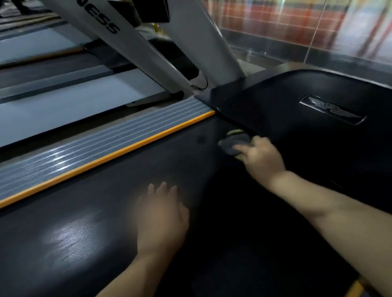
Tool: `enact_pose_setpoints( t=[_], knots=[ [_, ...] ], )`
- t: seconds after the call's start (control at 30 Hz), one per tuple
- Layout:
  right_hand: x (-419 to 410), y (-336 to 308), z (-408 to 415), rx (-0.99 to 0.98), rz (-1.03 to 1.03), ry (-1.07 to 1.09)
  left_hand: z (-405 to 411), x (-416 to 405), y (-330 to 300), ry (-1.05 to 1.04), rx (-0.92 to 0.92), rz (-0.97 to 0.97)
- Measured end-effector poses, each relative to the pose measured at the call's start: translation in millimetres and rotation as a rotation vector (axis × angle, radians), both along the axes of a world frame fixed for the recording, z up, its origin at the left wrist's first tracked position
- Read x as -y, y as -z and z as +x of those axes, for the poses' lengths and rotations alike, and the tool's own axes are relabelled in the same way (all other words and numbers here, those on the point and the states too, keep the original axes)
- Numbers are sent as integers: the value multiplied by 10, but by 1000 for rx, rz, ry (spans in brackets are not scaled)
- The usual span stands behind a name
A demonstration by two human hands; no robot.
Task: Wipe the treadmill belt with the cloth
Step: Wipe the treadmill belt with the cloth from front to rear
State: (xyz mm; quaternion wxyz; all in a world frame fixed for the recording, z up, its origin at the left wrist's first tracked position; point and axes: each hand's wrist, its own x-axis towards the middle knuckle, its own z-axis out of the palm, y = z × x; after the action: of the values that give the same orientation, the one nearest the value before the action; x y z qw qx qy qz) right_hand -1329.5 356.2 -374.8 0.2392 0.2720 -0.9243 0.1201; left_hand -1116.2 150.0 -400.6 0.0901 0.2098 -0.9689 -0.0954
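Forward, right hand [262,158] grip pinching cloth [234,142] (bunched), left hand [161,218] flat on belt [78,231]

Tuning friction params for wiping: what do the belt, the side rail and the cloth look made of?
Treadmill belt: looks like black rubber, matte with a fine woven texture where light glares off it.
Side rail: probably ribbed metal or plastic; grey, glossy highlights along the grooves, orange edge strip.
Cloth under the right hand: soft dark fabric with a yellow edge, possibly microfibre; too blurred to be sure.
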Motion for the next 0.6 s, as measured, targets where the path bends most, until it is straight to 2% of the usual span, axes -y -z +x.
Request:
enact_pose_setpoints(
  t=[0.07,0.17,0.3,0.4,0.47,0.5,0.6],
  knots=[
    [-223,-36,-207,102,17,158,6,-1,0,-2,-11,-3],
    [-26,-41,92,138,-28,147,-1,11,-3,-3,-21,0],
    [375,102,956,137,-34,-175,10,-10,0,-17,-15,30],
    [322,92,999,138,20,-357,11,-14,1,-17,-21,10],
    [117,57,625,61,59,-277,15,-12,-3,-15,-26,7],
    [-41,26,393,53,56,-167,22,-15,-8,-16,-25,10],
    [-390,-16,22,151,14,147,22,-20,-10,-18,-21,11]
  ],
)
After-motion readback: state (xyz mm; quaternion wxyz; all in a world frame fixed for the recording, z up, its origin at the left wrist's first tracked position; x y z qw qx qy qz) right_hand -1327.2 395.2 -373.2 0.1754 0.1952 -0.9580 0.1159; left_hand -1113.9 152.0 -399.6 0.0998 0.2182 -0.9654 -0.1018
